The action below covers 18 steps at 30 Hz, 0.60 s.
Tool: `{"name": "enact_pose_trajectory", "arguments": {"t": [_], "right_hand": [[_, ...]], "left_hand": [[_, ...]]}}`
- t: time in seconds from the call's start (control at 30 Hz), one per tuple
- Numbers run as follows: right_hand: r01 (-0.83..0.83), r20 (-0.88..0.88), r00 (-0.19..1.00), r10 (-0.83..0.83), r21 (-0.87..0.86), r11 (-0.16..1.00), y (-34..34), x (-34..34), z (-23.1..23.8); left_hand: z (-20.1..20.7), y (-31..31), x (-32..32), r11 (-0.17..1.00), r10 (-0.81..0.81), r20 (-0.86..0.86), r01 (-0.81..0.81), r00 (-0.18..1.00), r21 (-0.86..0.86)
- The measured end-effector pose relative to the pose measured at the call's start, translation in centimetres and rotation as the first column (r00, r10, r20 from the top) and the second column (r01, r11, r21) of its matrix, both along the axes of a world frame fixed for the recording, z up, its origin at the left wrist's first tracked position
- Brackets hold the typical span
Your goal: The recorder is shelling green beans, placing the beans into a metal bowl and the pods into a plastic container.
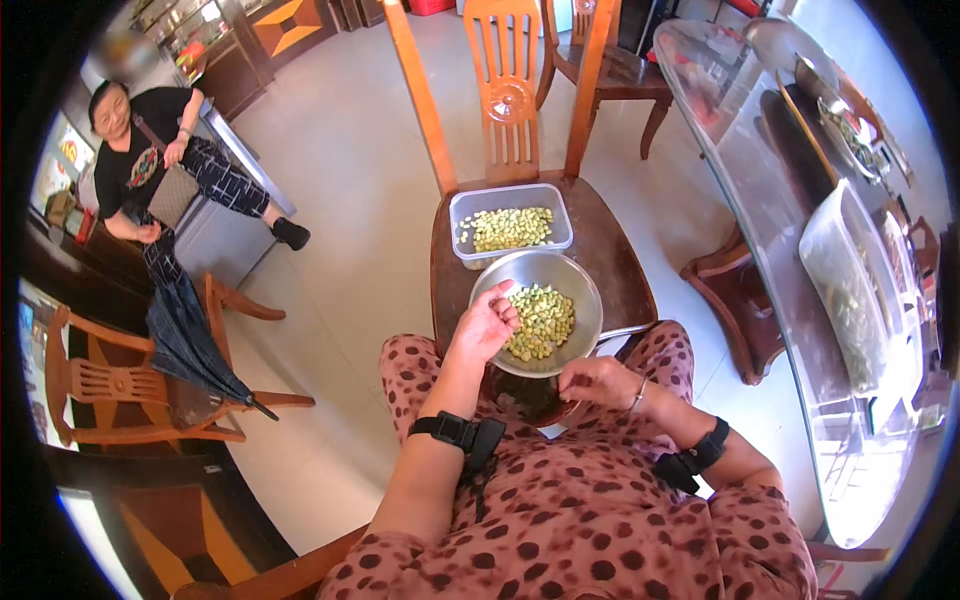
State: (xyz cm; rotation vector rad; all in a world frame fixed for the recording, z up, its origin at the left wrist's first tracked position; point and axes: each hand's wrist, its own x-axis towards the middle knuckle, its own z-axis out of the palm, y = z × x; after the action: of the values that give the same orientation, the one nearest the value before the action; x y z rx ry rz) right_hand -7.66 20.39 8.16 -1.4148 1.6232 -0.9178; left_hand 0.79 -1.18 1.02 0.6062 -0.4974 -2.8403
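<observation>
A metal bowl (588, 300) stands at the front of the wooden chair's seat, with pale green shelled beans (541, 318) lying in it. My left hand (488, 322) is over the bowl's left side with its fingers curled in; whatever they may hold is hidden. Close to the bowl's lower right rim, my right hand (598, 384) has its fingertips pressed together, on something too small to make out. Under the hands, at my lap, sits a dark container (528, 396), partly covered by the bowl. Behind the bowl, a clear plastic box (459, 226) contains more of the beans (510, 228).
The wooden chair (610, 250) faces me. A glass-topped table (760, 290) on the right carries a white plastic tub (850, 290) and pans. At left, a person (150, 150) sits beyond another chair (120, 385) with a folded umbrella (195, 335) against it.
</observation>
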Motion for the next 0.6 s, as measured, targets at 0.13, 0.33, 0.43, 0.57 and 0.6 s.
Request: {"name": "enact_pose_trajectory", "arguments": {"t": [0.13,0.33,0.43,0.57,0.6], "right_hand": [[0.135,0.125,0.982,-0.141,0.053,0.989,1.8,-1.6,-0.4],[0.267,0.102,0.961,-0.257,-0.096,0.959,3.7,-2.6,-2.1],[0.472,0.128,0.881,-0.456,-0.164,0.866,5.0,-3.5,-3.2],[0.544,0.221,0.819,-0.53,-0.004,0.839,4.4,-2.5,-1.8],[0.55,0.227,0.814,-0.535,-0.005,0.835,4.4,-2.5,-2.0]], "left_hand": [[2.5,-0.7,-0.9,0.965,0.258,0.096,-0.261,0.961,0.023],[5.7,-4.5,-3.6,0.927,0.37,0.106,-0.374,0.923,0.027],[11.9,0.5,-4.9,0.763,0.357,0.014,-0.283,0.934,-0.581],[8.2,-5.2,-4.9,0.945,0.326,0.029,-0.324,0.945,-0.053],[7.3,-5.8,-5.0,0.947,0.319,0.032,-0.317,0.947,-0.059]]}}
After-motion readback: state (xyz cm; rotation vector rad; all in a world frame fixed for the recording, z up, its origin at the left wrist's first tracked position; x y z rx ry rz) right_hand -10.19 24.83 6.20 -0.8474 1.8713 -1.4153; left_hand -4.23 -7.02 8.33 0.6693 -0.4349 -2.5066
